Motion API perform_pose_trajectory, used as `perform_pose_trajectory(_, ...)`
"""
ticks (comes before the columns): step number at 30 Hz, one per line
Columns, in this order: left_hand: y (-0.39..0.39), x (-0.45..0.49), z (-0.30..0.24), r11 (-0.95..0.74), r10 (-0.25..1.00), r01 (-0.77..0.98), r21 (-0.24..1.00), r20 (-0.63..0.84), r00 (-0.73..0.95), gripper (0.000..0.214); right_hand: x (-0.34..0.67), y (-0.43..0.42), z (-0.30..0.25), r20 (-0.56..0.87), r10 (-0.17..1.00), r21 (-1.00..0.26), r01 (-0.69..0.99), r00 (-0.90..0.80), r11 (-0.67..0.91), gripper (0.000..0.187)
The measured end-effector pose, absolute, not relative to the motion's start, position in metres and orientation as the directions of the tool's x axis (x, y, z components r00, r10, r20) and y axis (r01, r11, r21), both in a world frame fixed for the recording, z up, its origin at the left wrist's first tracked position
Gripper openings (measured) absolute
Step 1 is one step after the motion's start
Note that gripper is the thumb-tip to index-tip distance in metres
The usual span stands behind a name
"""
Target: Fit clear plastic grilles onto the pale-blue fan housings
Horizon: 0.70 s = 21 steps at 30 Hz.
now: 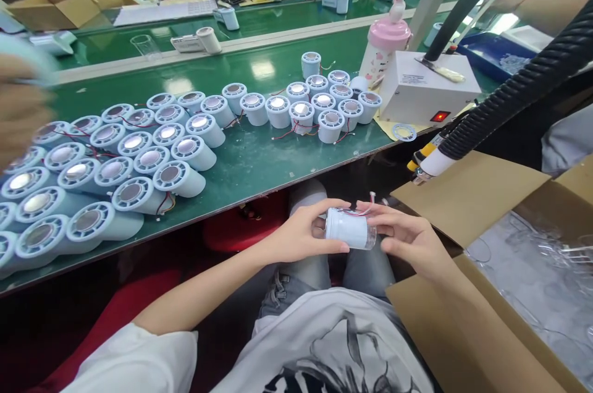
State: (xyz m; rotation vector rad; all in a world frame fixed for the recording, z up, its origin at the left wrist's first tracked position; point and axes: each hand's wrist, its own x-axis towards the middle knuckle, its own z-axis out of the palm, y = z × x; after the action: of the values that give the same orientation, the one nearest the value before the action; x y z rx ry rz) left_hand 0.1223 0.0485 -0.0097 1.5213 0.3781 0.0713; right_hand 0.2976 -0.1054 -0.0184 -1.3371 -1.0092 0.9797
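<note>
Above my lap I hold a light-blue cylindrical housing [349, 228], lying on its side, with a clear plastic cup [371, 236] around its right end. My left hand [301, 233] grips the housing's left end, thumb below and fingers over the top. At the clear end, the fingers of my right hand [417, 240] are closed around it. Thin red and white wires with a small white connector [372, 197] stick up by my right fingertips. On the green bench, many similar light-blue housings [186, 149] stand in rows, some with wires trailing out.
A white box [428, 87] with a lit red switch stands at the bench's right, beside a pink-capped bottle [386, 41]. A black corrugated hose [514, 84] hangs there. Right of me, an open carton [472, 195] holds clear plastic parts. A co-worker's blurred hand [21, 96] shows at left.
</note>
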Motion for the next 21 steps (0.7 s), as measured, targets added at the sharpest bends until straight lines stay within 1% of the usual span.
perform_pose_trajectory(2,0.047,0.121,-0.01,0.159,0.269,0.206,0.966,-0.243,0.932,0.069,0.296,-0.11,-0.019,0.128,0.965,-0.96,0.271,0.227,0.064,0.038)
perform_pose_trajectory(3,0.047,0.121,-0.009,0.186,0.252,0.221,0.957,-0.264,0.931,0.07,0.296,-0.112,-0.018,0.155,0.965,-0.928,0.367,0.21,0.07,0.042)
perform_pose_trajectory(4,0.047,0.12,-0.008,0.194,0.23,0.236,0.952,-0.278,0.933,0.071,0.295,-0.115,-0.017,0.167,0.965,-0.906,0.418,0.201,0.069,0.042)
perform_pose_trajectory(5,0.047,0.12,-0.007,0.181,0.212,0.243,0.953,-0.279,0.937,0.072,0.295,-0.116,-0.017,0.162,0.968,-0.904,0.423,0.194,0.066,0.04)
perform_pose_trajectory(7,0.049,0.118,-0.004,0.105,0.201,0.217,0.971,-0.234,0.951,0.074,0.295,-0.119,-0.016,0.113,0.977,-0.932,0.359,0.178,0.042,0.041)
perform_pose_trajectory(10,0.05,0.117,0.001,-0.039,0.203,0.124,0.992,-0.114,0.973,0.075,0.295,-0.121,-0.014,0.03,0.985,-0.977,0.215,0.169,-0.007,0.042)
perform_pose_trajectory(12,0.051,0.116,0.002,-0.097,0.192,0.071,0.993,-0.051,0.98,0.075,0.295,-0.121,-0.012,-0.012,0.987,-0.991,0.131,0.16,-0.033,0.043)
perform_pose_trajectory(21,0.052,0.113,0.0,-0.208,0.146,-0.067,0.976,0.099,0.984,0.078,0.291,-0.121,-0.008,-0.117,0.982,-0.989,-0.101,0.145,-0.103,0.039)
